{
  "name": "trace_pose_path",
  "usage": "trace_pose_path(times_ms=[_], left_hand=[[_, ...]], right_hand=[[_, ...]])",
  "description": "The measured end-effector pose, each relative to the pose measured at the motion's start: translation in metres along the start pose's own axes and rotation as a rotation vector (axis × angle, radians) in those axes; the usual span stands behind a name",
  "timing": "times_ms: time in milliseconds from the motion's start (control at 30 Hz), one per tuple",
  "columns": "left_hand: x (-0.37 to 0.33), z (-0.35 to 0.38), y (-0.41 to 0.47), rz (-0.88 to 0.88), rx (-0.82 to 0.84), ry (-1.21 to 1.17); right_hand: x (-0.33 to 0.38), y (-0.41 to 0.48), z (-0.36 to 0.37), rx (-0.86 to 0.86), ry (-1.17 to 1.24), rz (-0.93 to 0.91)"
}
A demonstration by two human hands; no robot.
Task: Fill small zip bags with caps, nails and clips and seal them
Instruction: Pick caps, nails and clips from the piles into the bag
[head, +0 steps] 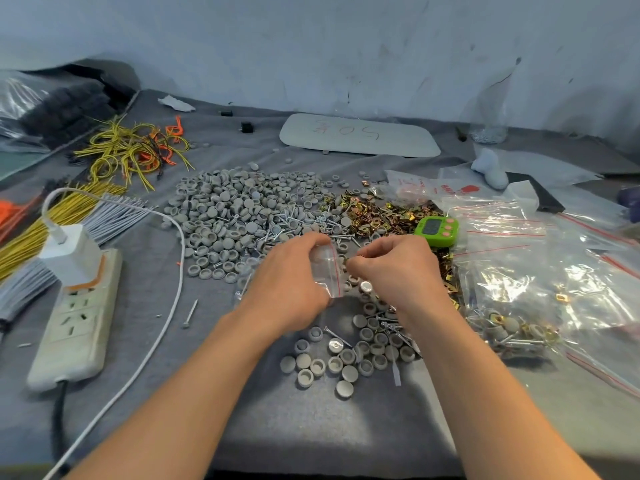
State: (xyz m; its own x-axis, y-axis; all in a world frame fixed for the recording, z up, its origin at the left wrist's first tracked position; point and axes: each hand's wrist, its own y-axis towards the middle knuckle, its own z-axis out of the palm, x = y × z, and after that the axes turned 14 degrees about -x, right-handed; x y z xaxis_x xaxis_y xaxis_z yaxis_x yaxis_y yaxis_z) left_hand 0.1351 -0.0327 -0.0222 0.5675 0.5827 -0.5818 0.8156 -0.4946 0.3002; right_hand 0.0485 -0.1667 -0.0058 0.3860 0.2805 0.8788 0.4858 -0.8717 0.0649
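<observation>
On the grey felt bench (329, 431), a large clear plastic bag (519, 271) is filled with grey round caps (510, 325), steel nails (524, 342) and gold clips (561, 298). A small red-striped zip bag (329, 268) is gripped by the left hand (291, 282); what the right hand (398, 268) pinches cannot be told.

Bare counter (329, 427) lies open at lower centre. Caps (225, 216) crowd the middle, a power strip (74, 327) blocks lower left, filled bags (519, 289) the right.
</observation>
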Motion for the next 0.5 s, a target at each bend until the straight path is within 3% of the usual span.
trace_pose_path(times_ms=[233,367,500], left_hand=[[0.0,-0.011,0.001,-0.03,0.024,-0.202],[0.005,-0.021,0.001,-0.048,0.014,-0.326],[0.013,-0.032,0.006,-0.128,0.008,-0.507]], right_hand=[[0.012,-0.008,0.009,0.152,0.078,-0.245],[0.019,-0.013,0.006,0.222,0.246,-0.277],[0.021,-0.008,0.002,0.145,0.489,-0.22]])
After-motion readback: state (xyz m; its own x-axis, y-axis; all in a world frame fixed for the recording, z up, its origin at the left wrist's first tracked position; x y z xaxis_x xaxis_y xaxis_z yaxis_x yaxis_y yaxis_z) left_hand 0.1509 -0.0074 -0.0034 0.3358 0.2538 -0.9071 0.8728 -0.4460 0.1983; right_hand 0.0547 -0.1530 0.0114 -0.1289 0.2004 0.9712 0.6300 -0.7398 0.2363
